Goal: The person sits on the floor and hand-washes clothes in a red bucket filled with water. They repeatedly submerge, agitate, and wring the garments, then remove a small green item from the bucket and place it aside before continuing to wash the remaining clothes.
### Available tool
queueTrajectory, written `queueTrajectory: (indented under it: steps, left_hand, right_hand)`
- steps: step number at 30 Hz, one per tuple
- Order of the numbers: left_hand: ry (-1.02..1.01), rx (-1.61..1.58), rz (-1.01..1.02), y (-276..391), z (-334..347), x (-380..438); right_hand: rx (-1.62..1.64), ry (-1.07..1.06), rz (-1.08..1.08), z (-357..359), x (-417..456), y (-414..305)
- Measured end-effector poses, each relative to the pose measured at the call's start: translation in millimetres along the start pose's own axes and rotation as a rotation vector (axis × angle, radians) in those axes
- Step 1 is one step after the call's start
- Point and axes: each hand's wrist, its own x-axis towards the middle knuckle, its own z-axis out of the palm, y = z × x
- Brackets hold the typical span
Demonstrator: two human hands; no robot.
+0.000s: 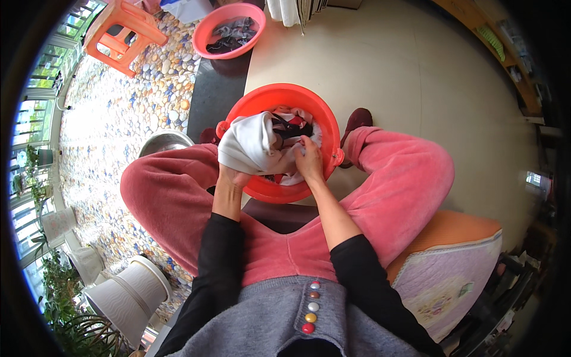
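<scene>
A red plastic basin (pixel 285 91) with two side handles stands between my knees, holding wet laundry (pixel 292 125) in white, pink, red and black. White cloth (pixel 250 138) is bunched over my left hand (pixel 236 176) at the basin's left side. Its fingers are hidden under the fabric; only the wrist and the heel of the hand show. My right hand (pixel 309 160) is inside the basin on the right, fingers bent and gripping a pale part of the cloth that stretches between both hands.
Beyond stands a pink basin (pixel 198 33) with dark and grey clothes. An orange plastic stool (pixel 129 31) is at the upper left. A metal bowl (pixel 165 142) sits by my left knee, a white planter (pixel 127 296) at lower left. A quilted cover (pixel 446 276) lies at right.
</scene>
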Motion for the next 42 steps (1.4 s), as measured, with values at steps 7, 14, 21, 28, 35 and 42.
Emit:
queueTrajectory:
  steps: [7,14,21,28,35,42]
  left_hand:
    - [0.018,0.211,0.161,14.3,14.2,-6.8]
    - [0.009,0.226,0.143,23.3,35.8,-9.5]
    - [0.061,0.592,0.277,32.4,32.7,-10.8]
    - [0.072,0.596,0.194,30.0,40.6,-12.2]
    - [0.043,0.091,-0.021,17.4,41.5,-5.1]
    - [0.456,0.373,-0.193,-22.8,16.8,6.3]
  right_hand:
    - [-0.391,-0.263,-0.171,-4.2,-17.4,-26.7]
    - [-0.321,-0.811,-0.081,-7.4,-24.1,-48.1]
    - [-0.207,-0.871,-0.016,-5.0,-28.5,-50.5]
    - [-0.412,-0.428,0.056,6.6,-24.8,-24.1]
    - [-0.344,-0.726,0.138,-1.8,-5.0,-14.8]
    - [1.577,-0.556,0.731,-43.3,23.3,-74.4]
